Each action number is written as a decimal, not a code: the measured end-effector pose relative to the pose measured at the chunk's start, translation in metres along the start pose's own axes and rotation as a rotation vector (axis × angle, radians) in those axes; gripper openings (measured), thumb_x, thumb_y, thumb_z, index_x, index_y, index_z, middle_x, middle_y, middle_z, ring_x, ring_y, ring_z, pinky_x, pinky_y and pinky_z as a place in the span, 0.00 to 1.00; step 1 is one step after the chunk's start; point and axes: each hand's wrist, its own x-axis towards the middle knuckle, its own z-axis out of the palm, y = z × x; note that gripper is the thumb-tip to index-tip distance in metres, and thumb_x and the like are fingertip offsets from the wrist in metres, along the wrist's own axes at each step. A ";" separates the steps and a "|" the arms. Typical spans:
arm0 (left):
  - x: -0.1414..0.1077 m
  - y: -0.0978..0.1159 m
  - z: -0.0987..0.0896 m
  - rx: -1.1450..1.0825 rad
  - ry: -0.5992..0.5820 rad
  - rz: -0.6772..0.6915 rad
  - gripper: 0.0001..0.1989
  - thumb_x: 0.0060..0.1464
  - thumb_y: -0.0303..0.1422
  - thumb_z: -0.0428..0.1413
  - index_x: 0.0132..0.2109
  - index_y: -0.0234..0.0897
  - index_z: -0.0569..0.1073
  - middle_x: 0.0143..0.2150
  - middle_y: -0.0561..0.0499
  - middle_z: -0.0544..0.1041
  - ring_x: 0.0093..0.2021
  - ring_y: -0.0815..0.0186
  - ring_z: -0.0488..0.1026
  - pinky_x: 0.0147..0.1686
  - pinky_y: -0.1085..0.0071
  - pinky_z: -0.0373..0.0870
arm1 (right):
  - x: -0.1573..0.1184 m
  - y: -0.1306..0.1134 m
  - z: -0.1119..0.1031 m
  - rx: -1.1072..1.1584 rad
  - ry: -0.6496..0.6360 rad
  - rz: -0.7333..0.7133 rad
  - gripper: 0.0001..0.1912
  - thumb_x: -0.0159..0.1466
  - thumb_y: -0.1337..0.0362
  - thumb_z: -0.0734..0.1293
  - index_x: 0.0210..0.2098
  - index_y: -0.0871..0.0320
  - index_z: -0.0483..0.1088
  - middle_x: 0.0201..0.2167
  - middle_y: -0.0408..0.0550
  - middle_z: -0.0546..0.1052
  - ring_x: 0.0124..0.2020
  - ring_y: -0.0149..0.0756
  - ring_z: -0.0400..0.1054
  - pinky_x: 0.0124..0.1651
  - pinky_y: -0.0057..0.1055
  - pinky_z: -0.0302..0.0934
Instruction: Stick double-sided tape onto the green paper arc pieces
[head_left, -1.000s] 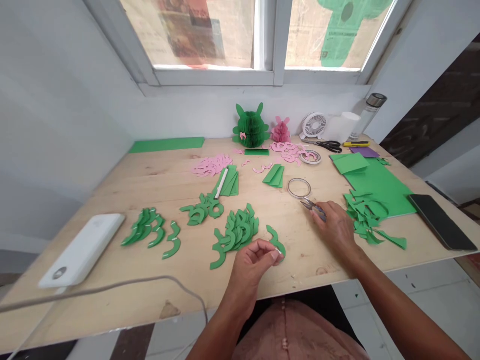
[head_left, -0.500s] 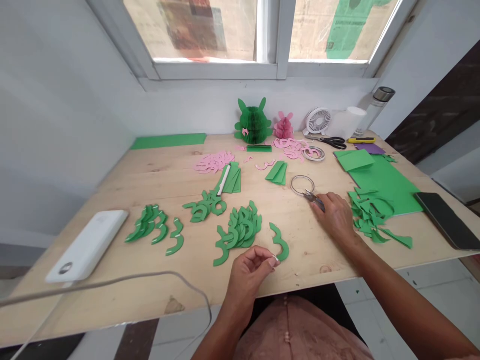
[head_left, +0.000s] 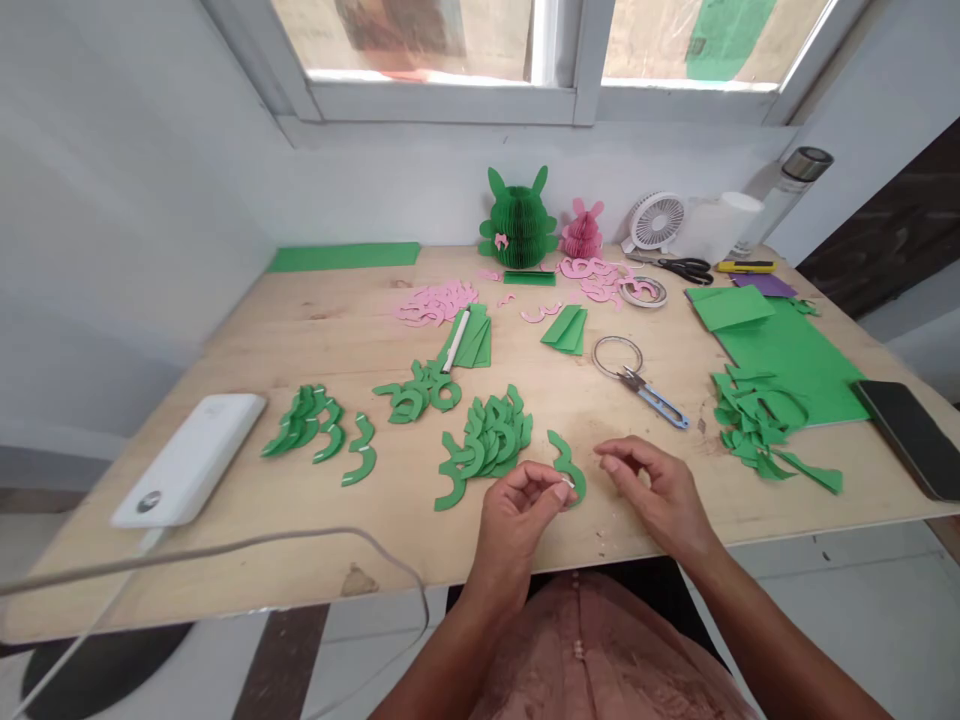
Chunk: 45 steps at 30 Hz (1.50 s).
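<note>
My left hand [head_left: 521, 515] is closed in a pinch on a small white strip of tape [head_left: 568, 482] at the fingertips. Just behind those fingertips lies a wavy green paper cutout [head_left: 562, 455], partly hidden by the hand. To its right, my right hand [head_left: 656, 495] is above the table with nothing in it, thumb and forefinger apart. Small blue-handled thread snips [head_left: 652, 396] lie beyond it, their tips at a roll of tape [head_left: 616, 355]. A pile of green paper cutouts [head_left: 491, 435] sits left of the single cutout.
Green cutouts with white strips [head_left: 304, 420] lie left, near a white power bank [head_left: 187, 460] whose cable crosses the front. Green scraps [head_left: 757, 420] and a phone [head_left: 911, 435] are at right. Honeycomb paper figures [head_left: 517, 225], a fan [head_left: 656, 220] and black scissors [head_left: 682, 267] are behind.
My right hand has let go of the snips, leaving them by the tape roll, and come back towards my left hand. The left hand keeps its pinch. The view has shifted slightly.
</note>
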 end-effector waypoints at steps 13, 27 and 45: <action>-0.004 -0.006 0.006 -0.064 0.026 -0.001 0.07 0.43 0.33 0.62 0.28 0.35 0.72 0.22 0.54 0.72 0.27 0.70 0.69 0.33 0.73 0.66 | -0.021 -0.012 0.028 0.281 -0.116 0.194 0.07 0.60 0.61 0.64 0.32 0.58 0.71 0.28 0.44 0.75 0.31 0.32 0.66 0.36 0.27 0.59; -0.005 -0.005 0.004 -0.033 0.007 0.009 0.08 0.42 0.34 0.62 0.27 0.35 0.71 0.24 0.53 0.73 0.27 0.70 0.68 0.32 0.73 0.65 | -0.021 -0.012 0.028 0.198 -0.096 0.166 0.10 0.61 0.58 0.63 0.28 0.57 0.70 0.25 0.45 0.73 0.29 0.35 0.64 0.34 0.29 0.59; -0.010 -0.008 -0.008 0.429 0.018 0.274 0.04 0.52 0.31 0.55 0.33 0.36 0.74 0.30 0.50 0.76 0.33 0.65 0.71 0.37 0.71 0.67 | -0.021 -0.014 0.027 0.123 -0.127 0.165 0.09 0.60 0.59 0.63 0.28 0.57 0.69 0.26 0.44 0.72 0.29 0.34 0.64 0.33 0.28 0.59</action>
